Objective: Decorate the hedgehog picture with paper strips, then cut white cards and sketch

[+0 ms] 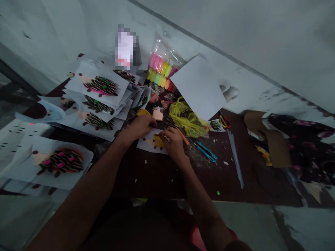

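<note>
Inside the dark worktop's [157,176] front edge, the right hand [173,143] seemingly pressed a yellow claylike shape [158,141] onto white paper [141,143], left hand [140,126] apart, grips unclear; light pressure seemed due.

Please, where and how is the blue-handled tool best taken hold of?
Probably by its blue handle, coming from the near right: the tool slants that way, handle end nearest, while its narrower end points toward the orange stick.
</note>
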{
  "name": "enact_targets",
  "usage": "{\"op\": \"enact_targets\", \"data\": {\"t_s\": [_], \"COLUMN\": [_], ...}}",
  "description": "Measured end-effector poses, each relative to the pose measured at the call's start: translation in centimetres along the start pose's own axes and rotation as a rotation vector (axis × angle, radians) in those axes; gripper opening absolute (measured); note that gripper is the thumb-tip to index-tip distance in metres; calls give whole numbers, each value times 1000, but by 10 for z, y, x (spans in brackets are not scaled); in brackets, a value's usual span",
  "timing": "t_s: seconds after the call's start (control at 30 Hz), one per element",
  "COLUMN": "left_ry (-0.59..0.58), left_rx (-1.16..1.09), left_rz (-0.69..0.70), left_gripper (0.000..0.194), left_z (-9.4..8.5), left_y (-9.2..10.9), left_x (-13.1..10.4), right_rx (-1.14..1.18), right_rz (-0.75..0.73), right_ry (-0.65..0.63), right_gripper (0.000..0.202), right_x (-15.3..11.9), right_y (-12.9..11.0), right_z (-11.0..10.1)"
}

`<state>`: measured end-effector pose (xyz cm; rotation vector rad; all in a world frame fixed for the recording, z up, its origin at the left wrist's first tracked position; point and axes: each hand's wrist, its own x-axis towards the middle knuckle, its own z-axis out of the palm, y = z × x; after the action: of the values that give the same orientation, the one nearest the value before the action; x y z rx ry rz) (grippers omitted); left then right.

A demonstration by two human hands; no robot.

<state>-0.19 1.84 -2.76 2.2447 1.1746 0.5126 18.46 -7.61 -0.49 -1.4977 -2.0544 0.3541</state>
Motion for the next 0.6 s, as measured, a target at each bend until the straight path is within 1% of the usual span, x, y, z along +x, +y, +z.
{"op": "enact_targets", "data": {"t_s": [0.13,0.3,0.47,0.6], "left_ry": [-24,-46,-36,-27], "left_rx": [40,21,13,16], "left_rz": [28,31,13,39], "left_gripper": [37,33,35,38], "left_z": [3,4,5,6], "left_y": [-5,-7,-6,-9], "left_x": [1,2,3,3], "right_rx": [-73,-101,-139,-175], "right_rz": [4,-2,-12,-5], "right_ry": [-13,-27,-38,-51], "right_gripper": [17,19,20,20], "right_x": [0,1,0,1], "right_y": [0,-1,-3,-6], "right_z": [7,10,11,11]}}
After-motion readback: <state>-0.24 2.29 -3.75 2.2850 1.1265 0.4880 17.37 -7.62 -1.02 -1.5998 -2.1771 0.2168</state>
